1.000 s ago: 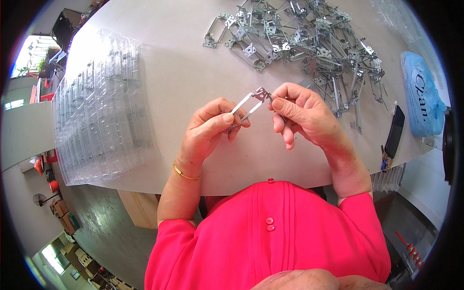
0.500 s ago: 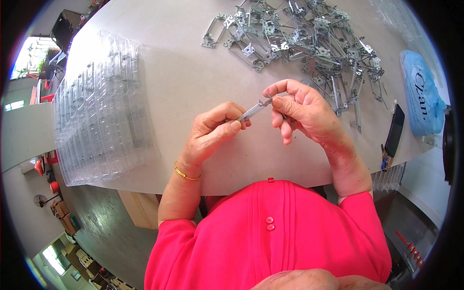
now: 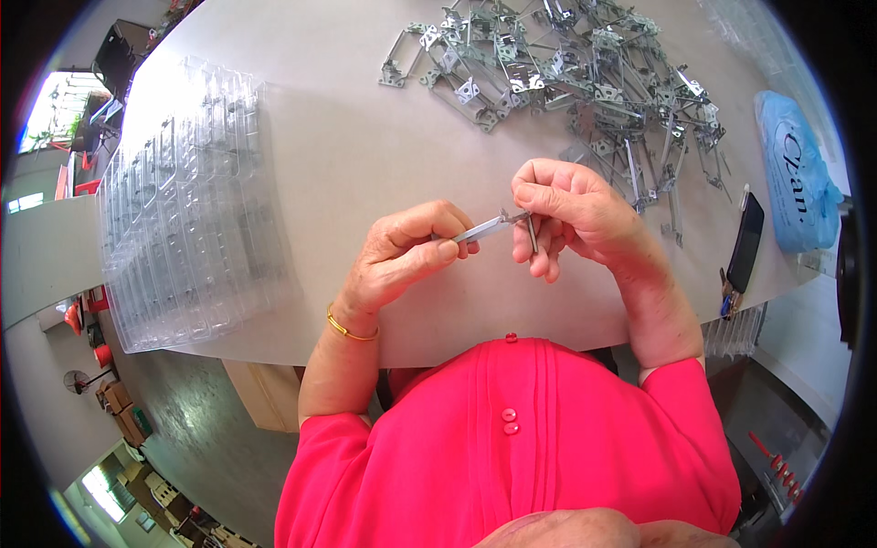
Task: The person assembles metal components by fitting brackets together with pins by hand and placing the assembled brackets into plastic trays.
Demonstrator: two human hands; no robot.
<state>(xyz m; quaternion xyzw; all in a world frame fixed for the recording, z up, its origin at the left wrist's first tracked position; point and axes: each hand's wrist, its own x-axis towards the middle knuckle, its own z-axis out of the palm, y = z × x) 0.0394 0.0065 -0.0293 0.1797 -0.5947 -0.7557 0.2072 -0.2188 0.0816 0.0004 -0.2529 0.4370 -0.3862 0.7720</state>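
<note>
A thin silvery metal linkage (image 3: 484, 230) is held above the table between my two hands. My left hand (image 3: 406, 248) pinches its flat bar between thumb and forefinger. At the other end my right hand (image 3: 575, 212) is closed, with thumb and forefinger on the jointed bracket. A short narrow arm of the same part hangs down in front of the right hand's curled fingers. Beyond my hands lies a tangled heap of similar metal linkages (image 3: 603, 91).
Stacked clear plastic trays (image 3: 196, 210) stand at the left of the table (image 3: 356, 137). To the right are a black phone (image 3: 745, 245), keys (image 3: 728, 301) and a blue plastic bag (image 3: 797, 183). The table's curved front edge runs just before my red shirt (image 3: 475, 429).
My right hand's thumb and forefinger have shifted slightly right and down on the bracket. A narrow arm now hangs visibly from the joint. The left hand keeps its pinch.
</note>
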